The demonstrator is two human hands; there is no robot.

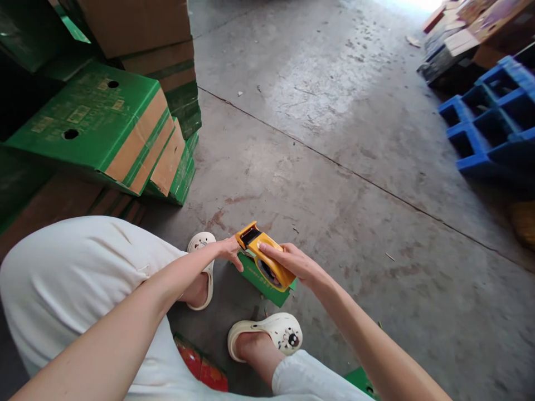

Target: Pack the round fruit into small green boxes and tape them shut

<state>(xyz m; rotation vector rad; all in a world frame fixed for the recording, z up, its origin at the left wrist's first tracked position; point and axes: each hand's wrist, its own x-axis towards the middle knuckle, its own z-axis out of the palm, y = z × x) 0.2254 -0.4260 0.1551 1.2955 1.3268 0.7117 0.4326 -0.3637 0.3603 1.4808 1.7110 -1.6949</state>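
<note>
A stained concrete floor (351, 178) is spreading out around a slim green carton (259, 282), with larger green-and-brown cartons (90, 120) standing to its left. Just above the slim carton, the right hand's (298, 263) fingers are gripping a yellow tape dispenser (281, 271); near its left end, the left hand's (229, 249) thumb and fingers are parting widely.

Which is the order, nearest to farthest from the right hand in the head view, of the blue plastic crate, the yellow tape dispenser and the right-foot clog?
1. Yellow tape dispenser: held in the right hand.
2. Right-foot clog: on the floor, just below that hand in the picture.
3. Blue plastic crate: well away, at the picture's right edge.
</note>
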